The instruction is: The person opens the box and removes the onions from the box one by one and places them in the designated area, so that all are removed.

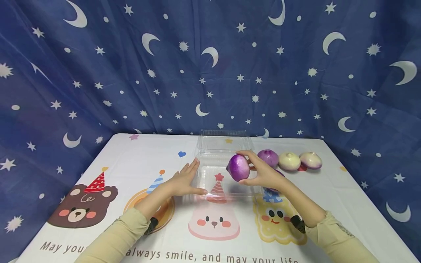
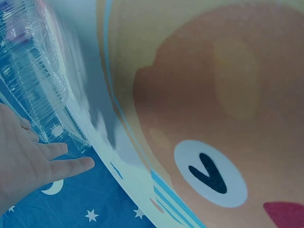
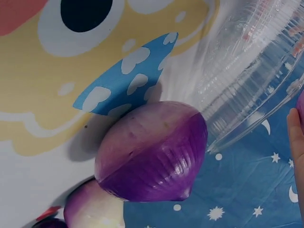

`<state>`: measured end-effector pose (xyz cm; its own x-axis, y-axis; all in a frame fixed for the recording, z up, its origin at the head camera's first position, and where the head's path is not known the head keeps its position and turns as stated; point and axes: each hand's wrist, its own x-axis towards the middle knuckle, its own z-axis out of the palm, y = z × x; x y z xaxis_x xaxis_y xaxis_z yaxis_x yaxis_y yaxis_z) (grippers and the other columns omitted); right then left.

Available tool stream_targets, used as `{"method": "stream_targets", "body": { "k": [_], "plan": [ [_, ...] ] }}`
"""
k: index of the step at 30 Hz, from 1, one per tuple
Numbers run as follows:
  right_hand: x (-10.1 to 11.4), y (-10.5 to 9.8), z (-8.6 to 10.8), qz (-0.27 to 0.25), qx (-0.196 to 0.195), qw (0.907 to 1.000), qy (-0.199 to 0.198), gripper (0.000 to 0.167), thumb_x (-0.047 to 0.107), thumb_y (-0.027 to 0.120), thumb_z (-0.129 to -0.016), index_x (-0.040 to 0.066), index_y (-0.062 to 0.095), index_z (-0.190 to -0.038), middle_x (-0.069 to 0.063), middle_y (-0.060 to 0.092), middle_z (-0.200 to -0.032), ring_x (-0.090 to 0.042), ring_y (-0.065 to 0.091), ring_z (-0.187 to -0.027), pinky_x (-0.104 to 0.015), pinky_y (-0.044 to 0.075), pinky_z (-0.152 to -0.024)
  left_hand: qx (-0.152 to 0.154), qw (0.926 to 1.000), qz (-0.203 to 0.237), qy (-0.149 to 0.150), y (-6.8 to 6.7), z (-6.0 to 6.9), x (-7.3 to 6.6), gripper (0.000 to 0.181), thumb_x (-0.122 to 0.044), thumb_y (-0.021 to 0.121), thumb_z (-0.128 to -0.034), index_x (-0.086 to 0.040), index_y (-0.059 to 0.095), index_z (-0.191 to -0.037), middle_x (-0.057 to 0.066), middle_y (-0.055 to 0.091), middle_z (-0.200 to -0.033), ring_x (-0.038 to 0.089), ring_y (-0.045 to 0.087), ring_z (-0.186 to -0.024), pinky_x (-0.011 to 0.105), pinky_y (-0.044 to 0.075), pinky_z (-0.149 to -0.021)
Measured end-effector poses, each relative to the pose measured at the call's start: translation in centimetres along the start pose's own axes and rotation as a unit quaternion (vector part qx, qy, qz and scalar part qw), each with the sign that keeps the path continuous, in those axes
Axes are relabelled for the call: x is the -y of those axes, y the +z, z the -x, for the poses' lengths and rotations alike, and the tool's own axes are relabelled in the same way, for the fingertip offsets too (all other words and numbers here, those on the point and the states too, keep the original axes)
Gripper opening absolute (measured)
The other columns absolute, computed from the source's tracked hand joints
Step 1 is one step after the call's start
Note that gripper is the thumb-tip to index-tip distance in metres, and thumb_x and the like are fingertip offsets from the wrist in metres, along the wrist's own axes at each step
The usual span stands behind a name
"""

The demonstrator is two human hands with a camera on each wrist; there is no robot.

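Note:
My right hand [image 1: 263, 175] grips a purple onion [image 1: 238, 168] between thumb and fingers, over the clear plastic box [image 1: 210, 188]. Only a sliver of that onion [image 3: 301, 108] shows at the right edge of the right wrist view. My left hand [image 1: 185, 182] is at the box's left side, fingers spread and straight; in the left wrist view its fingers [image 2: 71, 167] extend alongside the ribbed plastic wall. The box's hinged lid [image 1: 225, 141] lies back, away from me. Another purple onion [image 3: 154, 152] sits beside the box, mostly hidden under my right hand in the head view.
Right of the box, a purple onion [image 1: 268, 157], a pale yellow onion [image 1: 289, 161] and a white-and-purple onion [image 1: 311, 160] form a row. A cartoon-print cloth [image 1: 108, 233] covers the table, with a blue star-and-moon curtain [image 1: 184, 73] behind it.

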<state>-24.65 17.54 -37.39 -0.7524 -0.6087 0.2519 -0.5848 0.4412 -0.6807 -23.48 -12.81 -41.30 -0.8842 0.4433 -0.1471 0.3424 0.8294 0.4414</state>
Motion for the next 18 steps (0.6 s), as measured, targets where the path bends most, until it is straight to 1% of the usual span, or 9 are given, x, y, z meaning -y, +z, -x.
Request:
{"method": "stream_targets", "body": {
  "k": [5,8,11,15,18],
  "plan": [
    [0.0,-0.1,0.2,-0.008,0.008,0.9999,-0.013,0.088,0.013,0.082,-0.071,0.013,0.032,-0.144,-0.014,0.037,-0.142,-0.032,0.051,-0.116,-0.043,0.052,-0.092,0.001,1.0,0.002,-0.001,0.0,0.1,0.1,0.112,-0.063,0.064,-0.0768,-0.006,0.003,-0.152,0.008,-0.003,-0.16,0.043,0.007,-0.144,0.071,0.017,-0.107],
    [-0.2,-0.2,0.3,-0.013,0.01,0.9998,-0.01,0.088,0.015,0.081,-0.073,0.015,0.032,-0.145,-0.014,0.037,-0.141,-0.033,0.05,-0.118,-0.041,0.052,-0.092,0.003,1.0,0.003,-0.001,-0.1,0.2,0.1,0.112,-0.063,0.064,-0.0769,-0.006,0.003,-0.152,0.008,-0.004,-0.16,0.043,0.006,-0.144,0.071,0.016,-0.107],
    [-0.4,-0.6,0.6,-0.014,0.006,0.9999,-0.001,0.086,0.017,0.081,-0.073,0.015,0.032,-0.144,-0.014,0.038,-0.139,-0.035,0.051,-0.12,-0.043,0.051,-0.093,0.003,1.0,0.001,-0.002,-0.2,0.3,0.0,0.112,-0.062,0.064,-0.0771,-0.006,0.003,-0.152,0.008,-0.004,-0.16,0.043,0.007,-0.144,0.071,0.016,-0.107],
    [-0.7,-1.5,1.0,-0.008,-0.011,0.9999,0.005,0.083,0.015,0.08,-0.074,0.011,0.032,-0.141,-0.018,0.04,-0.137,-0.041,0.052,-0.12,-0.05,0.048,-0.095,-0.002,1.0,0.004,0.0,-0.3,0.2,-0.1,0.112,-0.062,0.064,-0.0771,-0.006,0.003,-0.152,0.008,-0.003,-0.16,0.043,0.007,-0.144,0.07,0.016,-0.107],
    [-1.0,-2.2,1.4,-0.015,-0.024,0.9995,0.012,0.081,0.01,0.08,-0.074,0.006,0.03,-0.138,-0.021,0.041,-0.135,-0.043,0.053,-0.117,-0.053,0.047,-0.093,-0.001,1.0,0.007,-0.002,-0.1,0.2,-0.1,0.112,-0.063,0.064,-0.0764,-0.007,0.003,-0.152,0.007,-0.003,-0.16,0.043,0.007,-0.144,0.07,0.016,-0.107]
  ]
}}
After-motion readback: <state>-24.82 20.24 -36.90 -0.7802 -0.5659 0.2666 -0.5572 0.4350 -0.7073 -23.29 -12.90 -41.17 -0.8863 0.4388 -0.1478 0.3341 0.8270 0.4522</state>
